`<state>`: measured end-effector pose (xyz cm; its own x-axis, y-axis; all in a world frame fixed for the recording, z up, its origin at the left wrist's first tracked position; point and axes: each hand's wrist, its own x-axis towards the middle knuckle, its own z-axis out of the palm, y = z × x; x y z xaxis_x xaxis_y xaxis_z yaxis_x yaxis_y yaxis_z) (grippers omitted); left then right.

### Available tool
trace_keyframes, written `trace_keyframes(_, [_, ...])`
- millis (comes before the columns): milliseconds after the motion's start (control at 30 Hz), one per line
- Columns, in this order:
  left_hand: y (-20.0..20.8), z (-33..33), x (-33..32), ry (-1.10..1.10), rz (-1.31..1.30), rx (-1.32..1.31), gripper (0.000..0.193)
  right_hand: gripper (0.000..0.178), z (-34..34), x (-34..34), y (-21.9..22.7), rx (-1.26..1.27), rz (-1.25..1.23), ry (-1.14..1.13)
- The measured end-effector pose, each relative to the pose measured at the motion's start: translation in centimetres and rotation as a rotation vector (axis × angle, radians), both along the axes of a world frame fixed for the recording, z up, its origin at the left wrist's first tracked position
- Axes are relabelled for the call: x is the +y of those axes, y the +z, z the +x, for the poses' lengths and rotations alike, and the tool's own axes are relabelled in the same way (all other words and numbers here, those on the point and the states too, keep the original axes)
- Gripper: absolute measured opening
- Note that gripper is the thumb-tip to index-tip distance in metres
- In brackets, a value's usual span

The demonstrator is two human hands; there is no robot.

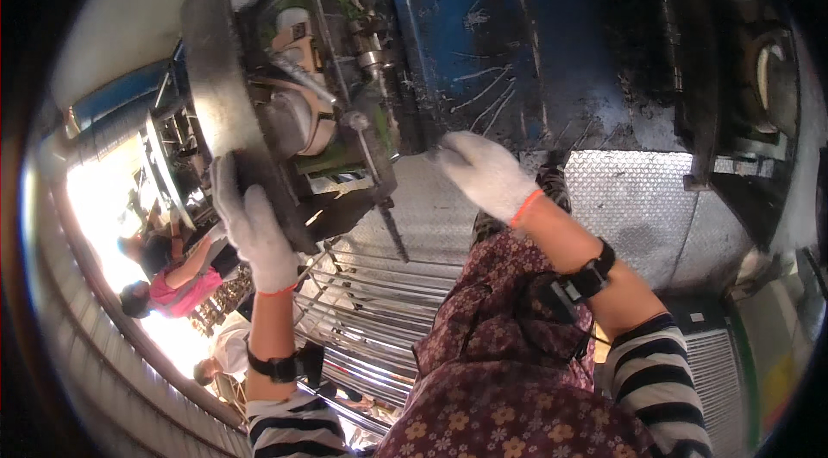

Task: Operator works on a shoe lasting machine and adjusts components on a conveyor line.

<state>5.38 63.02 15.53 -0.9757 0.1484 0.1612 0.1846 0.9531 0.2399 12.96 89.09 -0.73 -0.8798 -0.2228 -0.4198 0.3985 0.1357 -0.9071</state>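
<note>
1. Two hands in white knitted work gloves are seen, each with a black band worn on the wrist and a black-and-white striped sleeve further up the arm.
2. The left hand (254, 229) is laid flat against the rim of a large grey metal disc (216, 70), with the fingers stretched out and close together; nothing is gripped.
3. The right hand (483, 172) is held just beside a thin dark metal rod (379, 191) that slants down from the green-and-grey machine assembly (328, 113); its fingers are loosely bent, and whether the rod is touched cannot be told.
4. A dark blue, scratched machine body (517, 35) is seen behind the right hand, along the upper edge of a silver chequered steel plate (638, 199).
5. A rack of shiny metal bars (371, 320) is seen below the disc, between the forearms.
6. Other people (172, 277) are seen at the far left, well apart from both hands.
</note>
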Motion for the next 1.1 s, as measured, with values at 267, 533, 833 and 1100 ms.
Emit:
trace_keyframes(267, [-0.6, 0.0, -2.6, -0.055, 0.133, -0.111, 0.051, 0.031, -6.4, -7.7, -2.1, -0.37, -0.728, -0.806])
trace_keyframes(533, [-0.7, -0.1, -1.0, -0.061, 0.197, -0.122, 0.048, 0.025, -7.6, -8.9, -2.4, -0.329, -0.839, -0.778])
trace_keyframes(833, [-0.7, -0.2, -1.3, 0.018, 0.058, -0.068, 0.055, 0.024, -8.5, -9.2, -1.5, -0.11, -0.163, -0.733])
trace_keyframes(1100, [-0.4, -0.4, -1.4, 0.107, -0.025, -0.074, 0.061, 0.027, -8.8, -8.9, -1.6, -0.201, -0.237, -0.714])
